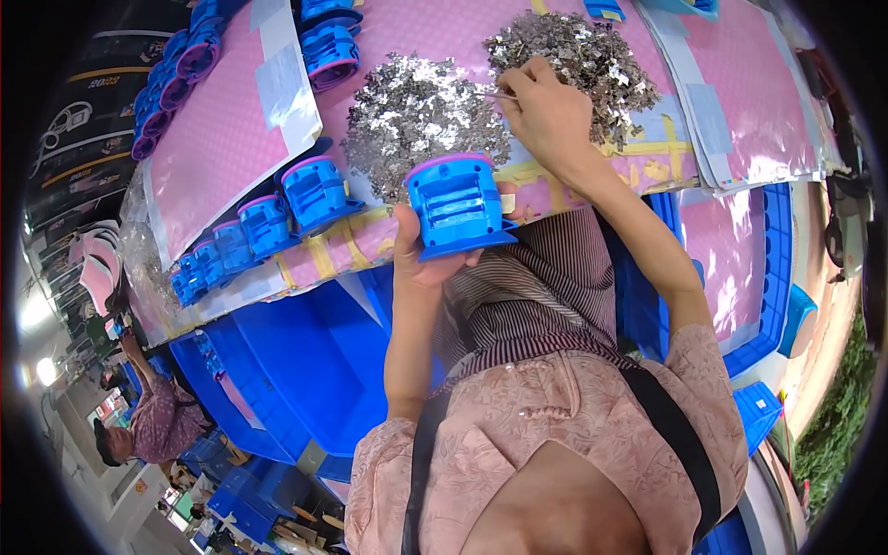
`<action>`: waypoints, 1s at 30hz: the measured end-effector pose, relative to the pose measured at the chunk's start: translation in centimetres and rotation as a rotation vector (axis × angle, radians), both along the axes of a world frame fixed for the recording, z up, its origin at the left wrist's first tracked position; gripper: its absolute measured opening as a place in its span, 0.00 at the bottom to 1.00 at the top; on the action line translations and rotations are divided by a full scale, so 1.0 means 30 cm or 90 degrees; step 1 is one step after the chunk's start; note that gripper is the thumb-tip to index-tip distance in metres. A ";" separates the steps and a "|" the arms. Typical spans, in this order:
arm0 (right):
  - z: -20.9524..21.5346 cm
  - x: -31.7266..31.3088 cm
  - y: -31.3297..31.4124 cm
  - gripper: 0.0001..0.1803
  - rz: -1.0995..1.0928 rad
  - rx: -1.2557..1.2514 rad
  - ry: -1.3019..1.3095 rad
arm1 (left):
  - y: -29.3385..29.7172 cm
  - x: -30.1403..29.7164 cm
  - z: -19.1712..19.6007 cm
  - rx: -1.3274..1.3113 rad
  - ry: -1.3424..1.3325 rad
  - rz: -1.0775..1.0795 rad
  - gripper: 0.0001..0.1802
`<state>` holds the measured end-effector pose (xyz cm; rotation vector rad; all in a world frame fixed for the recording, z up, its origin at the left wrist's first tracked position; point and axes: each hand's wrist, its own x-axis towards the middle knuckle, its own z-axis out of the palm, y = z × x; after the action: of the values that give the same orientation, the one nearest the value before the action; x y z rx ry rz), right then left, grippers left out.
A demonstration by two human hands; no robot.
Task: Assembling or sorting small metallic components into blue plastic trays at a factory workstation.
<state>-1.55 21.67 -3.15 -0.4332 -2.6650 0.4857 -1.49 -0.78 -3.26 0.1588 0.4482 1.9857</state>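
Note:
My left hand (pixel 424 272) is closed around a round blue plastic housing (pixel 455 205) with a pink rim, held over the table's near edge. Slots show in its side, and a wide flange runs along its bottom. A thin metal tool, apparently tweezers (pixel 500 95), is pinched in my right hand (pixel 555 116), its tip pointing left. This hand sits between a bright heap of small metal pieces (pixel 407 111) and a darker heap of similar pieces (pixel 601 69). Whether the tool's tip grips a piece is too small to tell.
Similar blue housings (pixel 314 190) line the table edge at left; more (pixel 185 69) stand farther back. Blue bins (pixel 305 361) sit below the table, and a blue crate (pixel 775 259) is at right. Another person (pixel 165 416) works at far left.

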 end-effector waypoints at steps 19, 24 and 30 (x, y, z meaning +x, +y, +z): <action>0.096 0.113 -0.102 0.08 0.292 -0.573 0.165 | 0.061 -0.035 0.121 -0.411 0.247 0.314 0.44; 0.155 0.127 -0.114 0.09 0.224 -0.564 0.033 | 0.056 -0.030 0.127 -0.423 0.269 0.323 0.45; 0.121 0.125 -0.114 0.09 0.354 -0.531 0.156 | 0.063 -0.018 0.123 -0.440 0.385 0.365 0.46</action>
<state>2.18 18.26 0.48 0.1709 -2.2009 1.7030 -2.04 1.11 0.43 0.2042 1.6907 2.1716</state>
